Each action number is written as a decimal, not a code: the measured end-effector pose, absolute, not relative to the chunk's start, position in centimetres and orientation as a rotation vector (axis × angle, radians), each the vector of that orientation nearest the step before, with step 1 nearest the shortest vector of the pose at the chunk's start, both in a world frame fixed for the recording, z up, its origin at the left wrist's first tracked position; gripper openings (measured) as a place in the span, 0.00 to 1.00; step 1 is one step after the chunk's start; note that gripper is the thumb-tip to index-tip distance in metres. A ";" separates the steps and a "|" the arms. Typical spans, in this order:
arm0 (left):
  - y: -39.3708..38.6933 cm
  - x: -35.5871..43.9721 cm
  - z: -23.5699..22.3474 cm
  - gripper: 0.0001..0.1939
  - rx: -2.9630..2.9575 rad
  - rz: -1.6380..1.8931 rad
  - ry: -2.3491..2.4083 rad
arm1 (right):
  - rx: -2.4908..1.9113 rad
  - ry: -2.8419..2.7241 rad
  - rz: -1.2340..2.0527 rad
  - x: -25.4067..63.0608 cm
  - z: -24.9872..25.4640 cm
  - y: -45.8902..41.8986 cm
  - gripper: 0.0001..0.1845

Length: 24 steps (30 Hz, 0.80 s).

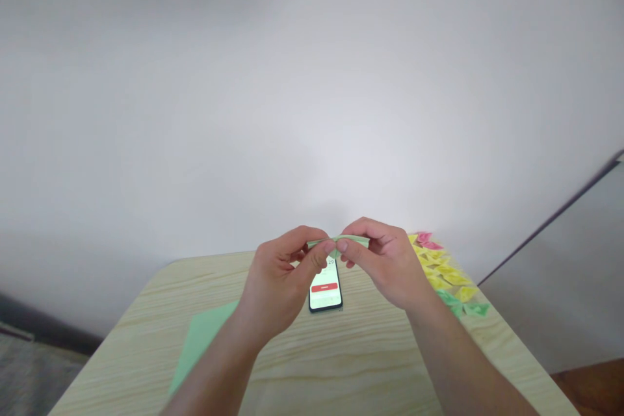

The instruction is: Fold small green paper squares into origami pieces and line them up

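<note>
Between both hands is a small strip of folded green paper (359, 240), raised over the table. My left hand (291, 266) pinches its left part with thumb and fingers. From the other side my right hand (383, 259) pinches it too, and the two thumb tips nearly meet at the middle. Fingers cover much of the paper, so its exact fold is hard to make out. Below and behind the hands lies a phone (325, 296) with a lit screen showing a red button; its upper part is hidden by the hands.
Green paper sheets (202, 337) lie at the left, partly under my left forearm. Folded yellow paper pieces (441, 271), pink ones (429, 240) and green ones (475, 309) line the right edge of the wooden table (336, 364). A white wall (312, 110) rises behind.
</note>
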<state>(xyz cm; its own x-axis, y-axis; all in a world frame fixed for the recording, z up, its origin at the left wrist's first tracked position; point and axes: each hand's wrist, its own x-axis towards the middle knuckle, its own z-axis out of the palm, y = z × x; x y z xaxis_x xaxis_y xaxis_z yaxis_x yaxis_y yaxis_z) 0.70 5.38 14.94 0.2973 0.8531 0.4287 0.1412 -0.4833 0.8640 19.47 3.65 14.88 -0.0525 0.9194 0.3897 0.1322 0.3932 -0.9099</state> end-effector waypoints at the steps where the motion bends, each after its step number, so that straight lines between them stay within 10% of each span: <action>1: 5.4 0.7 15.0 0.09 1.837 1.229 0.889 | -0.979 -1.505 0.835 19.5 15.0 3.6 0.10; 24: 5.9 0.4 14.4 0.09 1.778 1.248 0.910 | -0.994 -1.689 0.840 21.6 15.1 3.7 0.12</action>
